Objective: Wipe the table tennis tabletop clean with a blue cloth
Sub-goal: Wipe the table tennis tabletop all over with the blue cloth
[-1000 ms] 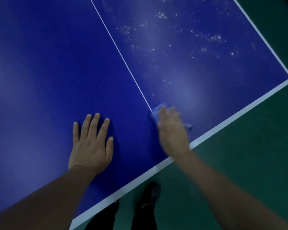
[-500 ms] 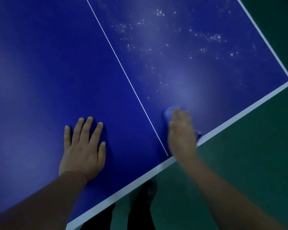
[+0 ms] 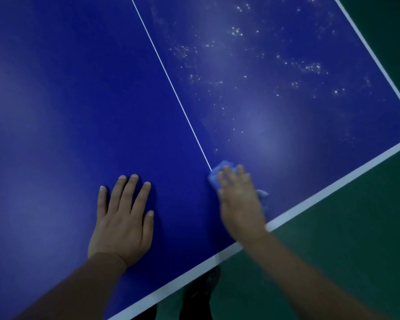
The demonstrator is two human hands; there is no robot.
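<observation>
Fingers of the right hand (image 3: 239,202) lie straight, pressing the blue cloth (image 3: 217,175) onto the table tennis tabletop (image 3: 79,100) at the near end of its white centre line (image 3: 171,88), while the left hand (image 3: 123,222) rests flat, fingers spread, beside it.

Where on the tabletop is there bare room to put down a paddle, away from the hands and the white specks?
Free: the blue half left of the centre line, above and beside the left hand. Crowded: right of that line, white specks reach up toward the side edge, and the right hand presses the blue cloth near the end line.
</observation>
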